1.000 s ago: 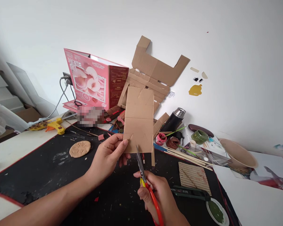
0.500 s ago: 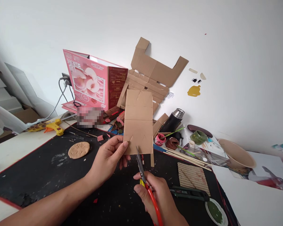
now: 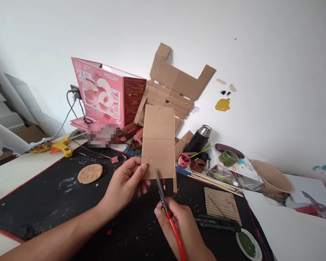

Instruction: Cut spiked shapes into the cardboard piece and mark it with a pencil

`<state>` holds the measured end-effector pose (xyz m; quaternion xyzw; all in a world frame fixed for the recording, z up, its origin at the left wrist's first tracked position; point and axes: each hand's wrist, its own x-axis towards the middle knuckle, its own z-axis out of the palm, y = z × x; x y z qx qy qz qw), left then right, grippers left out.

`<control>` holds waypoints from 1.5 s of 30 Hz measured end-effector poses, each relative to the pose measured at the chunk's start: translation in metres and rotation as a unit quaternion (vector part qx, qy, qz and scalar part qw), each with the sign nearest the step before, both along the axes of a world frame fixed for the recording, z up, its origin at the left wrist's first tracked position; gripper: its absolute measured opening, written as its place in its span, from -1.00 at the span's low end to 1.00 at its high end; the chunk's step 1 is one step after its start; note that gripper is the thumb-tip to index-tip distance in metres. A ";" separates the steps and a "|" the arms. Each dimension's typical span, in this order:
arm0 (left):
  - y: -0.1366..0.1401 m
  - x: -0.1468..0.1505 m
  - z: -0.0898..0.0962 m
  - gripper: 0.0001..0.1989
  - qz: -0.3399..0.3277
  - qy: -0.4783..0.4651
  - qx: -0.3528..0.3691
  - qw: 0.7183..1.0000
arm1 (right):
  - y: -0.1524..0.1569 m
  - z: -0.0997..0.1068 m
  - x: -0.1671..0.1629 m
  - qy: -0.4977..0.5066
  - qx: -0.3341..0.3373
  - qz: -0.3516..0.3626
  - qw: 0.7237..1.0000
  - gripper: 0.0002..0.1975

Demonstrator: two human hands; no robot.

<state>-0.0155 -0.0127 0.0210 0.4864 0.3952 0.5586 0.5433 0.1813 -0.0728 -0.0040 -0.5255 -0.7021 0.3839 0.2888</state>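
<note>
Step in hand, as judged: cutting a cardboard panel (image 3: 159, 145) inward from its lower edge. The panel is raised above the black mat (image 3: 51, 203), roughly midway between the mat's left and right edges. The left hand (image 3: 125, 181) pinches its lower left corner, thumb in front; the right hand (image 3: 183, 223) grips the scissors (image 3: 171, 222) by the red handle. The blade tips overlap the lower edge; cut depth cannot be determined. The next move calls for a steady left pinch, a straight blade line and fingers clear of the tips. Containers: by the mat's far edge, a pink jar (image 3: 184, 161) and a brown jar (image 3: 197, 165) hold matching paint, each with a green-handled brush. Farther right, a glass jar (image 3: 228, 158) contains green paint. Near the mat's right edge, a white dish (image 3: 257, 250) carries green paint. The bowl's (image 3: 274, 177) contents cannot be verified.
</note>
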 end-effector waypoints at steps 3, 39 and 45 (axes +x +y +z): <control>0.001 0.001 -0.002 -0.52 0.001 -0.003 0.000 1.000 | 0.000 -0.002 -0.001 -0.014 0.005 -0.009 1.000 -0.68; 0.002 0.003 -0.009 -0.54 0.001 -0.005 -0.009 1.000 | 0.000 0.000 -0.005 -0.076 0.024 -0.031 0.996 -0.69; 0.003 0.003 -0.009 -0.53 -0.006 -0.007 -0.014 1.000 | -0.001 0.004 -0.003 -0.069 0.024 -0.030 0.997 -0.67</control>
